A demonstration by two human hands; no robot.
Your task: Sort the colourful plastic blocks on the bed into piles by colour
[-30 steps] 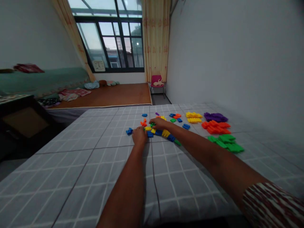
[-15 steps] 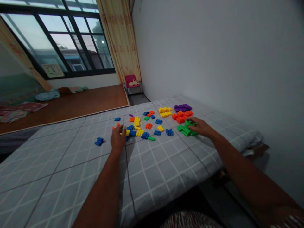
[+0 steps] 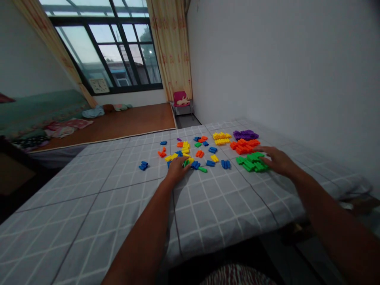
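My left hand (image 3: 177, 169) is closed on a small green plastic block (image 3: 185, 162), low over the mixed blocks in the middle of the bed-like surface. Right beside it lie a blue block (image 3: 195, 165), another green block (image 3: 202, 169) and yellow blocks (image 3: 171, 157). My right hand (image 3: 277, 159) is at the right edge of a pile of green blocks (image 3: 251, 162), thumb and fingers apart. Whether its fingertips touch the pile is hard to make out.
Behind the green pile are piles of orange blocks (image 3: 244, 146), purple blocks (image 3: 246, 135) and yellow blocks (image 3: 221, 138). Loose blue blocks (image 3: 144, 165) and orange blocks (image 3: 162, 152) lie to the left on the checked cloth (image 3: 118, 206). A white wall (image 3: 267, 71) runs along the right.
The view has turned left, shifting everything rightward in the picture. My left hand has moved right across the mixed blocks, with a green block in its fingers. My right hand stays by the green pile.
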